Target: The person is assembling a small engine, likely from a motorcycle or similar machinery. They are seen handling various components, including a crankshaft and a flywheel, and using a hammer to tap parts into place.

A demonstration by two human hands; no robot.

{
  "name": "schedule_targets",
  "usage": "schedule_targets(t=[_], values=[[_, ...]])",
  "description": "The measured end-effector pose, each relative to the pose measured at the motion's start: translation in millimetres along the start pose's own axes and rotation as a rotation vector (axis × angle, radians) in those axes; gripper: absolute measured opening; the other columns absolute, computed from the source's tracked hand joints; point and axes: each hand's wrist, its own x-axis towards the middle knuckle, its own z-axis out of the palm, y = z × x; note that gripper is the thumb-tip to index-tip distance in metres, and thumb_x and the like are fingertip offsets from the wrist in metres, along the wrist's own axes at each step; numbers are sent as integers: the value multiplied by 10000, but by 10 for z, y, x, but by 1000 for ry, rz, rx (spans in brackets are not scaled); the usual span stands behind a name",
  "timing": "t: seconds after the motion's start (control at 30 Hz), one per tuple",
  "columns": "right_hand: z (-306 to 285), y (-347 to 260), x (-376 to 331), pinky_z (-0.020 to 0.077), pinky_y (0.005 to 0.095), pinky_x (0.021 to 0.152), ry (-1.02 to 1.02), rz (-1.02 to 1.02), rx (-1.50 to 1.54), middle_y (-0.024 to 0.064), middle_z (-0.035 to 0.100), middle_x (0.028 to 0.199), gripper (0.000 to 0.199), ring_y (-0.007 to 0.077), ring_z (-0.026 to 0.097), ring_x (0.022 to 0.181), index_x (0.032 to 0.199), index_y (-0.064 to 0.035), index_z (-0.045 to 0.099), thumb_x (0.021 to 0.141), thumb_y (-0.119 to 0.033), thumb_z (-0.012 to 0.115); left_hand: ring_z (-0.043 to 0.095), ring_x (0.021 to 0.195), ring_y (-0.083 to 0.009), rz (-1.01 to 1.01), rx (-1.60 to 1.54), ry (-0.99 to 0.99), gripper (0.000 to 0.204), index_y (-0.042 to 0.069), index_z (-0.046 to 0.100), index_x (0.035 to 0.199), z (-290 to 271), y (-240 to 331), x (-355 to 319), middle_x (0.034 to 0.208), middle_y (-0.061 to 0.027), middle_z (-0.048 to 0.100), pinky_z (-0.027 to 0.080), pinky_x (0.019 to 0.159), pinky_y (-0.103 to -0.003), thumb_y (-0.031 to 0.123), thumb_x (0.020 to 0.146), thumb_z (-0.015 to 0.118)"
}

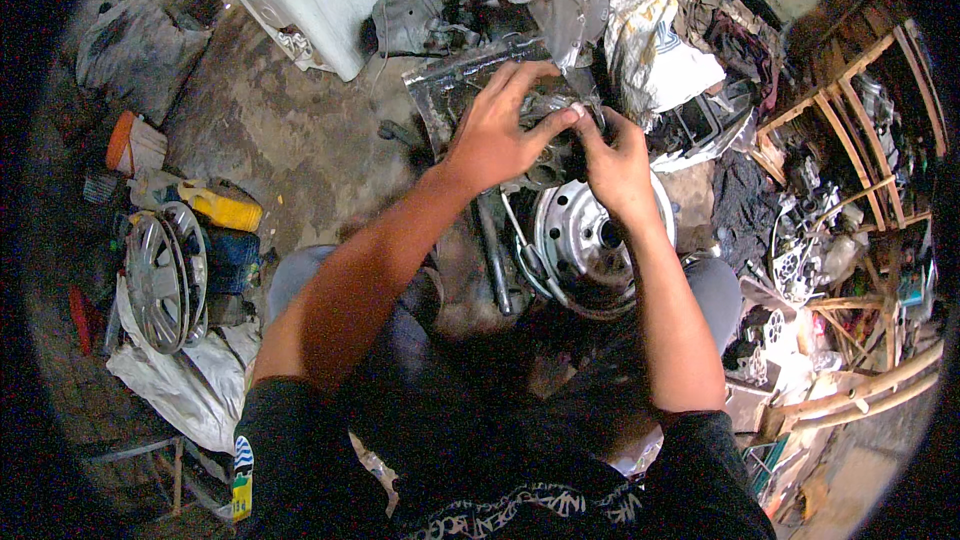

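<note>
Both of my hands meet over the work area in front of me. My left hand curls over a small grey metal part, fingers across its far side and thumb on the near side. The thumb and fingers of my right hand pinch at the right end of that part, close to the left thumb. The hands partly hide the part, so its exact kind is unclear. Below the right hand lies a silver steel wheel. A dark, oily metal tray sits beyond the left hand.
A white plastic container stands far left, and a grey metal machine casing lies ahead. White sacks and wooden framing line the right. Wheel covers and a yellow bottle lie left. A dark bar rests beside the wheel.
</note>
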Motion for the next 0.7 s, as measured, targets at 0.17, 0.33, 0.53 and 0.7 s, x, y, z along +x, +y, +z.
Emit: schedule_targets(t=[0.17,0.33,0.53,0.7], values=[[9,125,-26,499,355,829,69,-9,29,194,735,958,407,180,646,904,1081,102,668,1026,-297,603,715,1014,-320,-34,67,-201,375,36,732,1051,-27,-58,75,1051,-161,743,542,910,-399,372,887,765],[14,235,-16,470,357,741,211,7,142,114,660,815,474,175,553,772,1027,92,655,1065,-359,515,744,870,-340,-203,188,-93,456,15,751,984,12,40,151,929,-186,753,558,832,-405,464,919,706],[-169,-44,-119,472,352,755,182,-6,-24,124,647,820,505,181,568,781,1060,97,645,1087,-360,431,740,842,-377,-358,242,46,568,0,769,881,-249,260,355,829,-226,733,552,806,-446,552,934,647],[-40,-66,-313,505,460,902,127,-232,-247,351,672,1055,372,453,672,1038,1238,133,579,1048,-179,512,705,812,-455,-454,357,-22,674,-32,751,870,-447,98,422,773,-289,688,546,777,-517,627,909,615]])
